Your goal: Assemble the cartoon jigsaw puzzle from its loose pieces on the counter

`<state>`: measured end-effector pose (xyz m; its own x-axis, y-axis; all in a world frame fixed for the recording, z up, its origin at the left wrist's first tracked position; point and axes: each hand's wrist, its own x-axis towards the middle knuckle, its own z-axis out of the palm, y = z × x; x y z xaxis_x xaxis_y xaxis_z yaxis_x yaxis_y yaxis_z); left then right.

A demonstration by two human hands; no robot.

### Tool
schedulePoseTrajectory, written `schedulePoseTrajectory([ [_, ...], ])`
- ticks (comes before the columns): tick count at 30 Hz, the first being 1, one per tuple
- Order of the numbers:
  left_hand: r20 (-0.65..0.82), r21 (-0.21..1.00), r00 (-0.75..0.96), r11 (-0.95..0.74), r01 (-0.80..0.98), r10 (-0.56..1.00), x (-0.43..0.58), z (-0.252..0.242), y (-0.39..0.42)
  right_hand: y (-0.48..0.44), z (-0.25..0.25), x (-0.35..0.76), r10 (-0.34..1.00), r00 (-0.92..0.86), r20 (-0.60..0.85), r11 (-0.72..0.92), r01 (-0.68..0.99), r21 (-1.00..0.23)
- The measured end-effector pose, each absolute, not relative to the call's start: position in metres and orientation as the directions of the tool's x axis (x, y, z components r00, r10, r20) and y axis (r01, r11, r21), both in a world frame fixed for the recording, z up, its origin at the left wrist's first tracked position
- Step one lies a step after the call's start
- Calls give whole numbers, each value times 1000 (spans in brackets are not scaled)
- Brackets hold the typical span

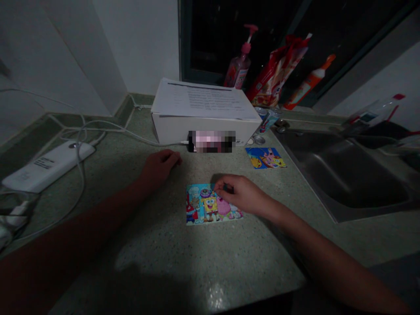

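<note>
A colourful cartoon picture point(210, 208) lies flat on the speckled counter point(177, 262). Over its upper right part is my right hand point(238, 190), fingers curled with thumb and fingertips close together; whether something small is between them is hidden. My left hand point(162, 165) rests on the counter left of the phone point(211, 141), its fingers curled in and their tips hidden. A second cartoon picture point(265, 158) with a blue background lies farther back on the right, untouched, beside the sink.
Behind stands a white box point(203, 127) with a printed sheet point(206, 103) on top. A white power strip point(49, 166) and cables lie at the left. The metal sink point(354, 170) is at the right. A pump bottle point(238, 70) and a red bag point(278, 72) stand by the window.
</note>
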<state>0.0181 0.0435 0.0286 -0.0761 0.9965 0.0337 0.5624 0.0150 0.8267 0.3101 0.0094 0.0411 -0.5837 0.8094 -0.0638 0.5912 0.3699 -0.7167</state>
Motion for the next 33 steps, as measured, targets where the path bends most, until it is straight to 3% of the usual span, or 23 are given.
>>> schedulePoseTrajectory([
  [22, 25, 818, -89, 30, 574, 996, 19, 30, 43, 4, 38, 314, 785, -619, 10, 524, 656, -544],
  [33, 30, 820, -83, 23, 572, 996, 18, 28, 44, 7, 43, 326, 798, -601, 28, 510, 650, -564],
])
